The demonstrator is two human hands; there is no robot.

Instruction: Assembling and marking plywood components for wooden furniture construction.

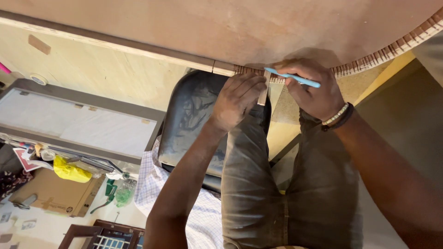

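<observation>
Slotted brown wooden edge strip (pixel 258 87) on round bench (pixel 230 27): left hand (pixel 237 99) fingers clamped steadying it; right hand (pixel 316 87) fingers clamped on light-blue plastic tool (pixel 293 77), tip at slots.

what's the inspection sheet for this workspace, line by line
surface: large brown wooden panel, its curved edge cut with close slots.
job's things: light blue pen-like tool in right hand; small pale wooden strip held at the edge by left hand.
clutter: yellow bag, cardboard box, green bottle on the floor.
fingers: both hands' fingers curled on their items.
cables: nothing seen.
surroundings: black padded seat, grey-framed white panel.
</observation>
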